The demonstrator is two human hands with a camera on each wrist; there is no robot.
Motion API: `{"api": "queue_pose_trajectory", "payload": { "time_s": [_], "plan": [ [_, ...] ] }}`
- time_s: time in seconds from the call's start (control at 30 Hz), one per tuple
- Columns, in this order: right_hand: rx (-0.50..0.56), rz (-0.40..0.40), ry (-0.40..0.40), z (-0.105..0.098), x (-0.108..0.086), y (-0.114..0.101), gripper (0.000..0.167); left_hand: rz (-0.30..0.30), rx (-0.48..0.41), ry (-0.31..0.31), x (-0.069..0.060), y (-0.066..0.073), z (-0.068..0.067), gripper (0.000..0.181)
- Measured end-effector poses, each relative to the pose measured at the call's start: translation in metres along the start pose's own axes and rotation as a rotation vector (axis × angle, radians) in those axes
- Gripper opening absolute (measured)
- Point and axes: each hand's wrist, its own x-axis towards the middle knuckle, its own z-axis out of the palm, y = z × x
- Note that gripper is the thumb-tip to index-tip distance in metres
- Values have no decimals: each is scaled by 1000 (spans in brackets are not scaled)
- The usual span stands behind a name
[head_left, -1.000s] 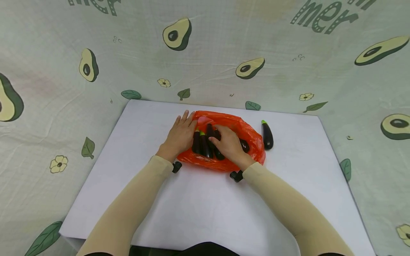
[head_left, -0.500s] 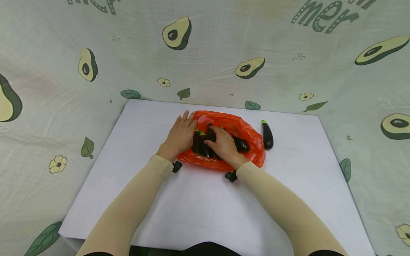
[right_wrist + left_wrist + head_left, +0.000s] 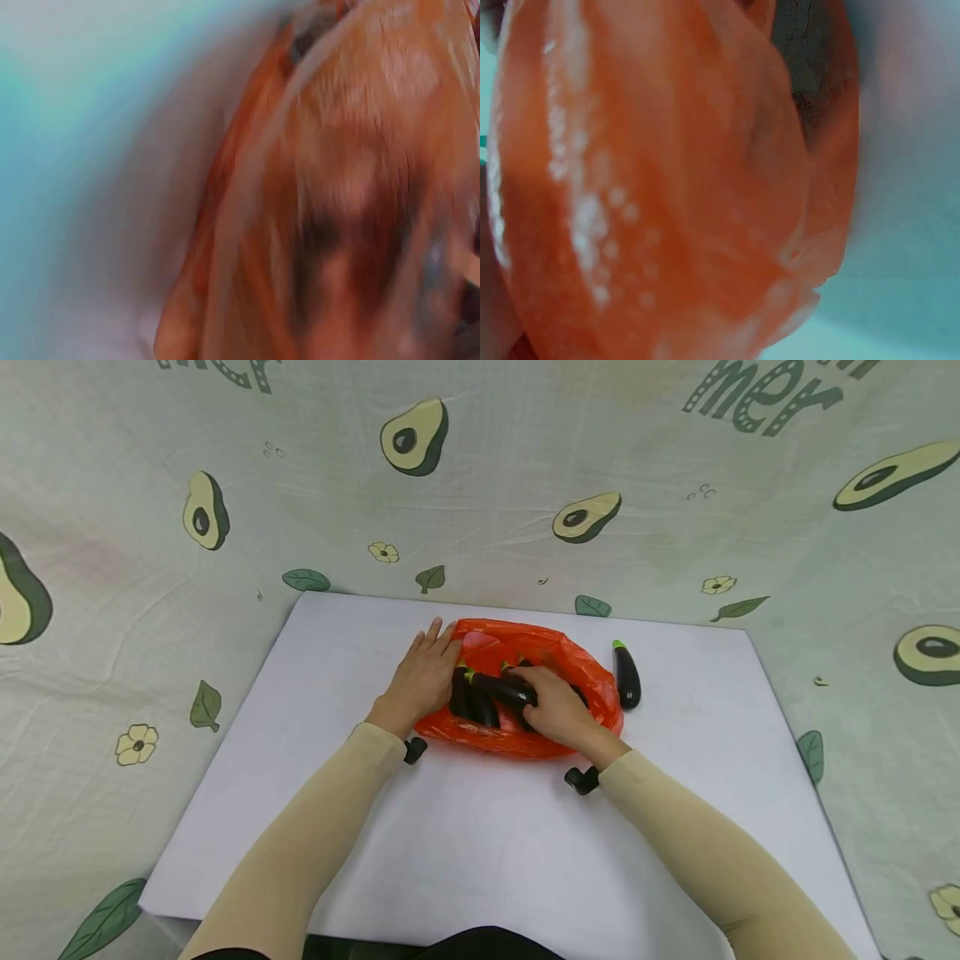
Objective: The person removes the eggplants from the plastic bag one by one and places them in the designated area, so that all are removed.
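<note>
A red plastic bag (image 3: 480,742) lies spread open on the white table, with several dark eggplants inside. My right hand (image 3: 558,703) reaches into the bag and grips one eggplant (image 3: 504,690) by its thick end, its green stem end pointing left. Beneath it more eggplants (image 3: 480,708) lie in the bag's left part. My left hand (image 3: 424,678) rests with extended fingers on the bag's left rim. Red plastic (image 3: 667,180) fills most of the left wrist view. The right wrist view is blurred and shows the bag (image 3: 337,150) close up.
One eggplant (image 3: 627,677) with a green tip lies on the table just right of the bag. The white table (image 3: 465,852) extends in front of the bag. Behind stands a cloth (image 3: 495,460) printed with avocados.
My right hand went slightly left, then came back right with an eggplant in its grip. That eggplant now lies crosswise over the others. My left hand has stayed put.
</note>
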Motion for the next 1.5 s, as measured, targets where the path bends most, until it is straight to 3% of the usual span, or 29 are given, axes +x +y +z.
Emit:
{"api": "queue_pose_trajectory", "payload": {
  "time_s": [0.23,0.53,0.73,1.03,1.33,1.5],
  "plan": [
    [-151,-6,-17,-1,3,1,45,-9,-3,-7,0,2,0,64],
    [-266,9,45,10,16,-13,61,-22,-9,-26,-3,5,-2,67],
    [-166,34,51,18,21,-14,62,-24,-16,-27,-4,5,0,65],
    [-41,28,80,6,5,-8,61,-11,-22,-5,-4,4,1,61],
    [91,67,162,-2,-1,-2,50,-25,-23,-19,-3,5,2,64],
    [199,64,204,-5,-3,3,56,-19,-15,-7,-4,5,-1,62]
  ]
}}
